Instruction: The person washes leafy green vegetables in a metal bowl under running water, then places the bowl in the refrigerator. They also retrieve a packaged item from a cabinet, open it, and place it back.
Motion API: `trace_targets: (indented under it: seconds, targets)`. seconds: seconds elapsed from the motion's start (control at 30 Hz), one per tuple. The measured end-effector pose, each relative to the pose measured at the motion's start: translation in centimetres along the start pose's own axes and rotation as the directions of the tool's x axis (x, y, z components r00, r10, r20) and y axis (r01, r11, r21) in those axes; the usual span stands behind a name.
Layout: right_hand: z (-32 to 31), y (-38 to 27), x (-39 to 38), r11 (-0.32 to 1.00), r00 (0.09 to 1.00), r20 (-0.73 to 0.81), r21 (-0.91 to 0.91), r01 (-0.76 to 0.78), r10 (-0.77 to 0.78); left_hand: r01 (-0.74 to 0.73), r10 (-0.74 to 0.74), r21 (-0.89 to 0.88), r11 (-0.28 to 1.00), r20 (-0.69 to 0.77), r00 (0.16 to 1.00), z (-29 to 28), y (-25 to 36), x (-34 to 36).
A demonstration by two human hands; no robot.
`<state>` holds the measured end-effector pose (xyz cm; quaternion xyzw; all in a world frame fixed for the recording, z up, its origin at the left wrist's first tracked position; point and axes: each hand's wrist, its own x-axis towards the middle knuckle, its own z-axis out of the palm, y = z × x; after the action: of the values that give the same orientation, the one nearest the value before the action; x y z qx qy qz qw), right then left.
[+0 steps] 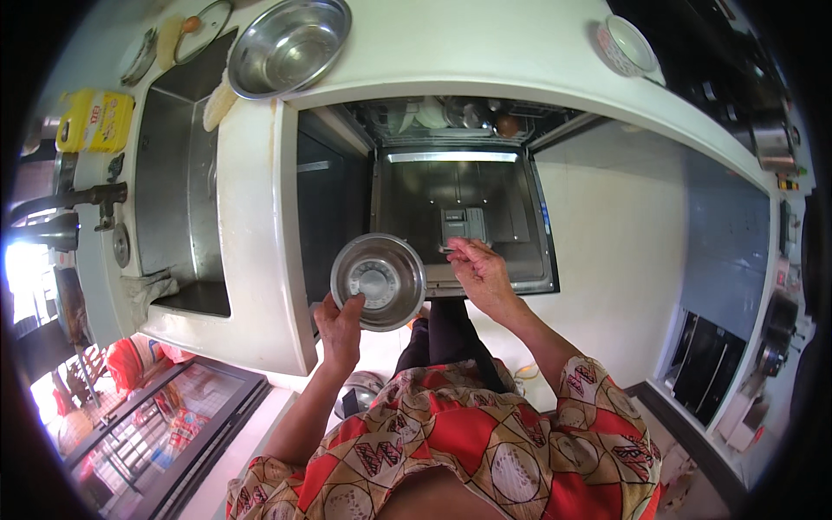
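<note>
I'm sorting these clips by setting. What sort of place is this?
Most likely a home kitchen. There is a white counter with a steel sink set into it, an open dishwasher below with dishes racked inside, and the left hand holds a steel bowl over it.

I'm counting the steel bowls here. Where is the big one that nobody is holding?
In the head view, the large steel bowl sits at upper left on the white counter, beside the sink, above the open dishwasher.
</note>
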<state>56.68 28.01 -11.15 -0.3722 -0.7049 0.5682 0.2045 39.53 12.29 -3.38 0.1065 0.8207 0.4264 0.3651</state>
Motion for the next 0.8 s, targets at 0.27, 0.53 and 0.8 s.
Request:
trace_targets:
  seconds: [0.27, 0.53, 0.8]
  targets:
    - [1.4, -12.1, 16.5, 0.577, 0.653, -0.007, -0.474, 0.665, -0.758, -0.087, 0.097, -0.117, 0.989, 0.091, 0.991, 1.2, -0.1, 0.1]
    - [5.8, -16.4, 25.7, 0.379, 0.697, 0.308, -0.663, 0.645, -0.648, -0.085, 0.100, -0.121, 0.989, 0.122, 0.988, 0.7, -1.2, -1.7]
    - [-1.3, -17.0, 19.8, 0.220, 0.445, 0.158, -0.697, 0.683, -0.882, -0.065, 0.075, -0.088, 0.994, 0.121, 0.990, -0.8, -3.4, -3.6]
